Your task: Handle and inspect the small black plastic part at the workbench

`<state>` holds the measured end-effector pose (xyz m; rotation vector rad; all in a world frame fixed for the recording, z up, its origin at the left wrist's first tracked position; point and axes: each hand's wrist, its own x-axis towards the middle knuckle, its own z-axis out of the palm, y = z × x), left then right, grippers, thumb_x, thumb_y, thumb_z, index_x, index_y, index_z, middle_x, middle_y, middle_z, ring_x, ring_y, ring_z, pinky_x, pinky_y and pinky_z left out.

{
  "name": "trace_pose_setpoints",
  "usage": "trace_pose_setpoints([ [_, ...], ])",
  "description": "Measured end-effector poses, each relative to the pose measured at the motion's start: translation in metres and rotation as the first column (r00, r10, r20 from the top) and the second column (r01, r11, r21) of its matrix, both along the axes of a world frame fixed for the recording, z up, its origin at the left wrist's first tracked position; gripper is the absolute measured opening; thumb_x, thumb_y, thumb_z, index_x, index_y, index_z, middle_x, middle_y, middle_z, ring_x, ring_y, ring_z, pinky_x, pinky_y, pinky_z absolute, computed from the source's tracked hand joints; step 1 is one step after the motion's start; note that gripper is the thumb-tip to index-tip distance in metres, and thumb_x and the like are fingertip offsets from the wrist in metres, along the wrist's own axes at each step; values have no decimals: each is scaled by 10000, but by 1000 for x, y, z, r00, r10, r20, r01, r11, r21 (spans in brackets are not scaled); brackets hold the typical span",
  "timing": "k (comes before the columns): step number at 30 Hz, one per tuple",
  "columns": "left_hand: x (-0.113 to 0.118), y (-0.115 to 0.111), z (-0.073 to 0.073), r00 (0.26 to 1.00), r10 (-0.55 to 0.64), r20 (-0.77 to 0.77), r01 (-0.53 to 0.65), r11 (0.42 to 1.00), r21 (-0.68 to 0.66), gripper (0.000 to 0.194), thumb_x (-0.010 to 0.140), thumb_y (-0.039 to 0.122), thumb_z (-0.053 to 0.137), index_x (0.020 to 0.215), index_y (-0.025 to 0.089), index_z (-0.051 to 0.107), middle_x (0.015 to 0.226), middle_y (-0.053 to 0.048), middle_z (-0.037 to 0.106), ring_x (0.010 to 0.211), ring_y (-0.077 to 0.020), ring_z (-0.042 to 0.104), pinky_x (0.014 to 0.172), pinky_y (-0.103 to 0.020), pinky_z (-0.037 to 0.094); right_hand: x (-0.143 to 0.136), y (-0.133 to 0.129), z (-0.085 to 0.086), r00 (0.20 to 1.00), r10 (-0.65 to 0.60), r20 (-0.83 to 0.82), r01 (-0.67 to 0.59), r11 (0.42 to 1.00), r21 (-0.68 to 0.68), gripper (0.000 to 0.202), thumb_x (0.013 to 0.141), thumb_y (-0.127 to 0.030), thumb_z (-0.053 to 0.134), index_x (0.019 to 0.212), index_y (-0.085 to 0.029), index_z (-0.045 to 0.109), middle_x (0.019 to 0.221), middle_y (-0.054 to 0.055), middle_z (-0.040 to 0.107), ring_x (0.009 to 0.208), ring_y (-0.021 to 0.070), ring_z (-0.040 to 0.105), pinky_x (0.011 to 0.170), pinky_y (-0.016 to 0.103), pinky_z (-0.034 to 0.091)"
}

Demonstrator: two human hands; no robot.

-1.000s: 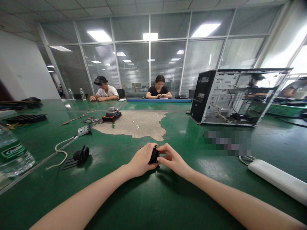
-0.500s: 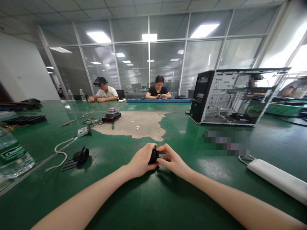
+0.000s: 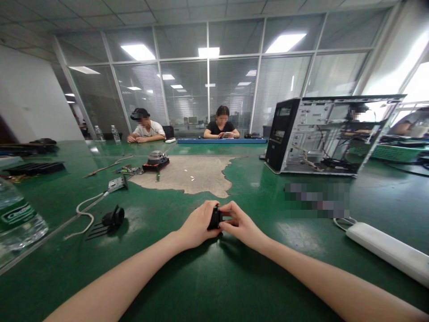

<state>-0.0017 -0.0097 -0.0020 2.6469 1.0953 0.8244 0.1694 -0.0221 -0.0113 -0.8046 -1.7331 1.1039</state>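
A small black part [image 3: 215, 219] is held between both hands, just above the green table [image 3: 187, 281]. My left hand [image 3: 200, 223] wraps round its left side, with the fingers over the top. The thumb and fingertips of my right hand [image 3: 238, 222] pinch its right side. Much of the part is hidden by the fingers. To the left lies another black plastic piece [image 3: 113, 217] with several thin prongs. Behind it is a metal connector piece [image 3: 117, 183] with a pale cable.
An open computer case [image 3: 284, 134] stands at the right, behind a white power strip [image 3: 385, 250]. A water bottle [image 3: 20, 219] is at the left edge. Two people sit across the table. A black-and-red device [image 3: 156, 161] lies by a bare patch [image 3: 201, 174].
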Motion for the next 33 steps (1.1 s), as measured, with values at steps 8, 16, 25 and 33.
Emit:
trace_pose_setpoints([
  [8, 0, 1, -1, 1000, 2, -4, -2, 1000, -3, 576, 678, 262, 614, 1151, 207, 290, 1092, -79, 447, 965, -236, 491, 818, -383, 414, 1, 2, -1, 999, -26, 33, 27, 999, -28, 255, 741, -235, 568, 968, -213, 452, 991, 33, 504, 946, 167, 542, 751, 307, 490],
  [16, 0, 1, -1, 1000, 3, 1, -3, 1000, -7, 590, 656, 232, 616, 1148, 211, 291, 1090, -73, 444, 963, -233, 488, 816, -382, 410, 0, 1, 1, 1000, 15, 7, -15, 1000, -11, 243, 719, -212, 584, 931, -211, 463, 961, 24, 505, 974, 182, 530, 722, 292, 498],
  [25, 1, -1, 0, 1000, 4, 21, -4, 1000, -3, 554, 662, 240, 610, 1128, 216, 312, 1051, -63, 459, 931, -225, 502, 786, -370, 420, 1, 3, -2, 998, -39, 41, 40, 999, -21, 273, 751, -216, 551, 1005, -213, 450, 1016, 41, 512, 948, 170, 548, 768, 326, 488],
  [33, 1, 1, -2, 1000, 20, 5, -20, 1000, -15, 566, 646, 228, 612, 1126, 218, 311, 1057, -62, 452, 922, -226, 503, 777, -370, 418, 0, 2, -1, 999, 1, -33, -1, 1000, 2, 220, 711, -208, 593, 891, -212, 467, 952, 19, 496, 1001, 183, 518, 748, 300, 500],
])
